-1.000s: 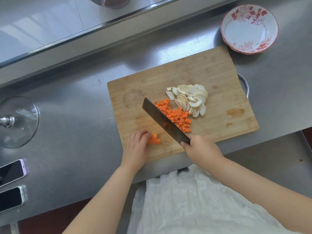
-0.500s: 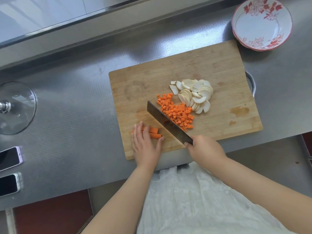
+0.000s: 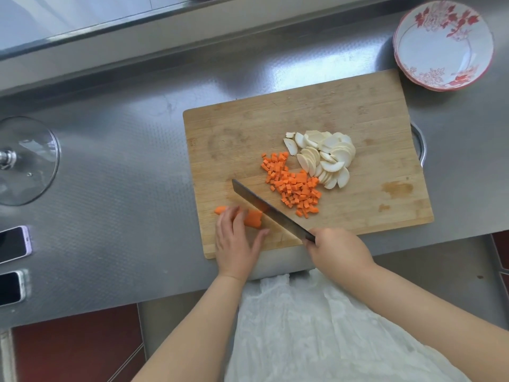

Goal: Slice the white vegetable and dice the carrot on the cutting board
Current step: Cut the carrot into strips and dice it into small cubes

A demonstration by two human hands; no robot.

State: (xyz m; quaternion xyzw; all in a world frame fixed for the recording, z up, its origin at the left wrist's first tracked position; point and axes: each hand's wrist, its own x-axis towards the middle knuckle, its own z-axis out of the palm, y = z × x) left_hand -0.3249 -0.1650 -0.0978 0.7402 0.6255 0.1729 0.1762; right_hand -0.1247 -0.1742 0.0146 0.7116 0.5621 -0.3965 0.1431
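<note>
Overhead view down onto a steel counter [image 3: 115, 166] with a wooden cutting board [image 3: 275, 119] lying at a slight angle.

Near the board's front left corner, a remaining carrot piece [image 3: 252, 218], orange, lying on its side. Over it, the left hand [image 3: 237, 238], fingers fairly straight and close together, pressing down on the carrot piece, thumb spread out to the right along the board. One orange end poking out past the fingertips on the left, the cut end showing on the right.

At the board's front edge, the right hand [image 3: 337, 250], fingers curled tight around the handle of a knife [image 3: 271, 210]. Dark blade running diagonally up and to the left, standing on edge, touching the cut end of the carrot piece just beside the left hand.

Right of the blade, toward the middle of the board, a heap of diced carrot [image 3: 293, 183], small orange cubes, loosely spread. Touching that heap on its far right side, a pile of white vegetable slices [image 3: 325, 155], thin half-moons overlapping one another.

Beyond the board's far right corner, a white bowl [image 3: 443, 45] with red flower pattern. At the left edge of the counter, a glass lid [image 3: 27, 161] with a metal knob, and nearer the front, two phones [image 3: 12, 244], screens dark. At the bottom, white crinkled clothing [image 3: 316, 326] between two bare forearms.
</note>
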